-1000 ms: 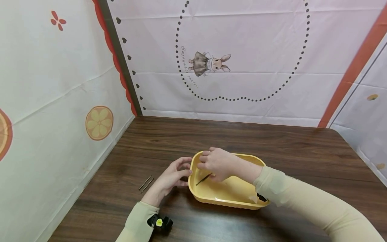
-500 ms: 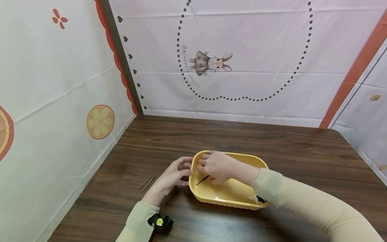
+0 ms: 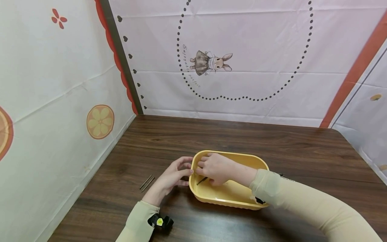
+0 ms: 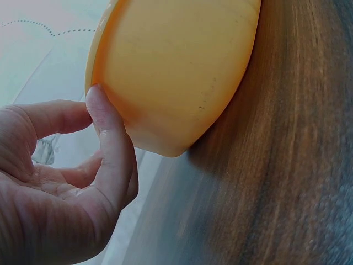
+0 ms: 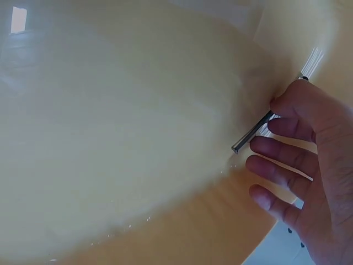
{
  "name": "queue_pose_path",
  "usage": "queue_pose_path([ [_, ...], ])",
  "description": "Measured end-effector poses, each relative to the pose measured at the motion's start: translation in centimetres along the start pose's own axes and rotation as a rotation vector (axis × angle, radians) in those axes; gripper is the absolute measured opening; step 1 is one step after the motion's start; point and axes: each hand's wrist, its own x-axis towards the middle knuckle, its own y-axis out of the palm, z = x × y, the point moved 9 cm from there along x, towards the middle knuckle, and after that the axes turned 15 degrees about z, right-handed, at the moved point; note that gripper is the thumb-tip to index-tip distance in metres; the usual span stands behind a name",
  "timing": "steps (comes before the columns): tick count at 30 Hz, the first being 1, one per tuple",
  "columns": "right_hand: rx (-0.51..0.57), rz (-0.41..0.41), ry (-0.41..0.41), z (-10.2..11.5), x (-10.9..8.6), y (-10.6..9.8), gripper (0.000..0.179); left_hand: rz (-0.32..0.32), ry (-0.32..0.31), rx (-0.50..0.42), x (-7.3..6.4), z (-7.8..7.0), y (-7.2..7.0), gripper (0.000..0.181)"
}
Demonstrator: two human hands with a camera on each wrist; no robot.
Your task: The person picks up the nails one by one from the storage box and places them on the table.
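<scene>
A yellow plastic tub (image 3: 229,198) with rounded corners stands on the wooden table. My left hand (image 3: 170,176) is at its left end, thumb and a finger pinching the rim, as the left wrist view shows. My right hand (image 3: 219,168) reaches down inside the tub at its left part. There it pinches a thin metal rod (image 5: 252,132) between thumb and index finger, the other fingers loosely spread. The rod's lower end points toward the tub's left wall. Two similar thin metal rods (image 3: 147,183) lie side by side on the table, left of my left hand.
Small dark objects (image 3: 282,175) lie partly hidden behind the right sleeve (image 3: 269,185), beyond the tub's right end. A printed cloth (image 3: 257,50) hangs behind the table (image 3: 169,134), with more cloth at both sides.
My right hand has shifted slightly left and lower inside the tub, still holding the rod. My left hand stays at the rim.
</scene>
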Motion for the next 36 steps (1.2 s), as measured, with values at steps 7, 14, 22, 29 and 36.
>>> queue_pose_path([
  [7, 0.019, 0.031, -0.002, 0.5, 0.4, 0.4, 0.039, 0.0, -0.005, 0.0, 0.0, 0.1, 0.0, 0.05],
  [14, 0.007, 0.009, -0.011, 0.7, 0.7, 0.8, 0.036, 0.018, 0.003, 0.004, 0.0, 0.0, 0.1, 0.052],
  [22, 0.021, -0.013, -0.018, 0.8, 0.7, 0.4, 0.032, 0.025, 0.01, -0.005, 0.0, -0.1, 0.1, 0.053],
  [29, 0.067, 0.073, -0.014, 0.7, 1.2, 0.8, 0.034, 0.029, 0.015, -0.003, 0.0, 0.0, 0.1, 0.053],
  [36, 0.102, 0.097, -0.025, 0.6, 1.4, 0.9, 0.036, 0.033, 0.018, -0.006, 0.1, 0.1, 0.1, 0.052],
])
